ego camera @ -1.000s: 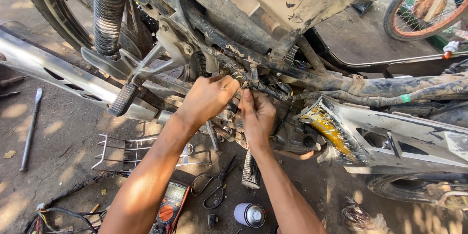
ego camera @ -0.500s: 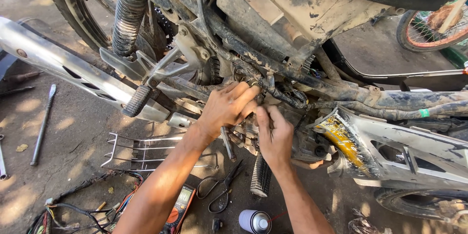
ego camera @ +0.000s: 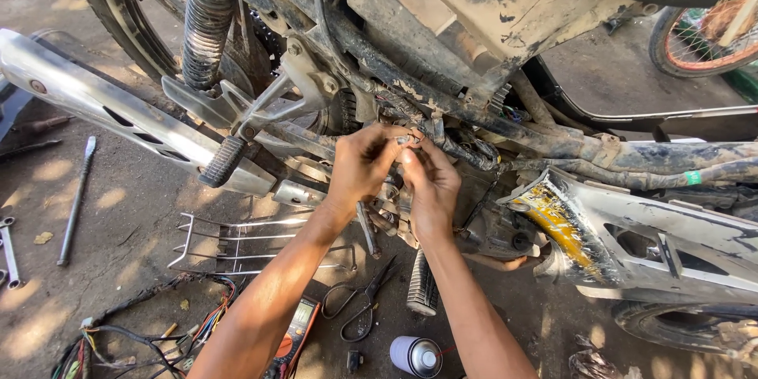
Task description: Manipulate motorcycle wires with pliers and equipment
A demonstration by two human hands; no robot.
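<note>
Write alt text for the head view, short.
Both hands, left hand and right hand, pinch a small part at the wiring under a muddy motorcycle frame. On the ground below lie scissors, a multimeter and a spray can.

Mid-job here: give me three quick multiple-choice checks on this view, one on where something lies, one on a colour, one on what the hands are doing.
1. Where do the scissors lie?
A. on the ground below the forearms
B. on the seat
C. hung on the exhaust pipe

2. What colour is the band round the cable at the right?
A. red
B. green
C. white

3. How are the left hand and right hand placed?
A. both flat on the ground
B. one holding the spray can
C. fingertips together at the wiring under the frame

Answers: 1 A, they rest on the dirt beside the multimeter; 2 B, it shows green against the muddy cable; 3 C, both hands pinch a small part there.
</note>
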